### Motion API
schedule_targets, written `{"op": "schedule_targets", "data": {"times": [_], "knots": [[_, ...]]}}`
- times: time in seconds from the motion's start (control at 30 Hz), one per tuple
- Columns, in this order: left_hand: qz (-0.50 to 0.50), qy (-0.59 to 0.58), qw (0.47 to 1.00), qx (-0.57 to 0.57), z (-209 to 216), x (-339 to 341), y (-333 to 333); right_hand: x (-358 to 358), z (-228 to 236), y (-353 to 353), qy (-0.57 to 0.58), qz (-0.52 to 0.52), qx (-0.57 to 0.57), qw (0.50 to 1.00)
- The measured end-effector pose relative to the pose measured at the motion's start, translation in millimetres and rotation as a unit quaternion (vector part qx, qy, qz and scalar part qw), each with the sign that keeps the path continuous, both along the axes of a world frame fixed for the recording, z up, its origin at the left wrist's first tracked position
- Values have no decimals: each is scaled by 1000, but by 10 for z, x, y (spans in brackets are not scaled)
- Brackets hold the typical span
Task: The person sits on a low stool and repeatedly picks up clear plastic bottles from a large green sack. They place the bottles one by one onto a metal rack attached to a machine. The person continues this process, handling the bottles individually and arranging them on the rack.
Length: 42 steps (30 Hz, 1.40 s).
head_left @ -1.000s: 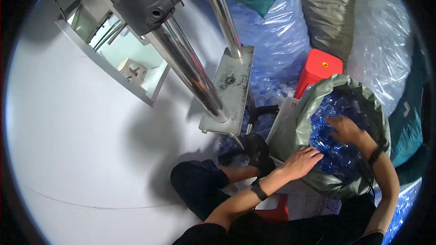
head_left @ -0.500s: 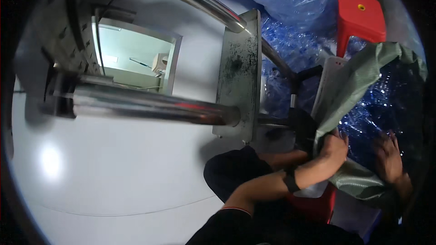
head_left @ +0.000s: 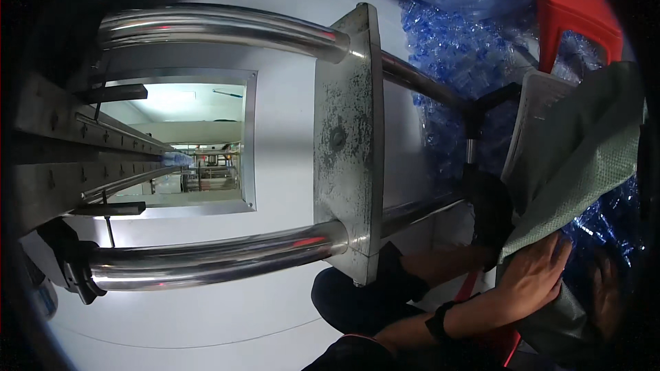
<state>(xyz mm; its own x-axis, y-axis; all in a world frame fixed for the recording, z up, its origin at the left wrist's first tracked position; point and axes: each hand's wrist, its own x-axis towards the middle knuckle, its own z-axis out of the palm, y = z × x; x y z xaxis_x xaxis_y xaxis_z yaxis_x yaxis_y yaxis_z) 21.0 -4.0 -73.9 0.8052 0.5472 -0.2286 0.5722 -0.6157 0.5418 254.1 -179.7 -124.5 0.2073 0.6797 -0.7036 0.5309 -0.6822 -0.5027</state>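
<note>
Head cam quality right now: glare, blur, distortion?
Head view: bright streaks on the metal tubes, which look bowed by the fisheye; head view: small glints on the blue plastic in the sack; head view: right hand dim and soft near the dark rim, left hand clearer.

I work in what looks like a factory workshop: beside me, shiny round steel tubes [head_left: 220,261] join a scuffed grey metal plate [head_left: 346,148], and long grey metal rails [head_left: 86,173] run to a rectangular metal-framed opening [head_left: 249,141] in the white wall [head_left: 285,124]. Loose pieces of clear blue plastic [head_left: 447,48] lie heaped near a grey-green woven sack [head_left: 577,172].
</note>
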Motion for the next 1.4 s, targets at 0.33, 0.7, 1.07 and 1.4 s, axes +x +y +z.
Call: {"op": "schedule_targets", "data": {"times": [0.33,0.7,1.07,1.4], "knots": [[-60,97,993,-9,185,51,153,341,202,107,-110,152,163,969],[-193,-298,924,-142,1751,-328,454,-6,1992,842,491,-351,153,783],[-369,-223,895,113,2806,-275,412,-618,2556,772,344,-149,221,900],[5,-402,769,497,4129,551,1465,-227,1185,244,258,-132,240,926]]}}
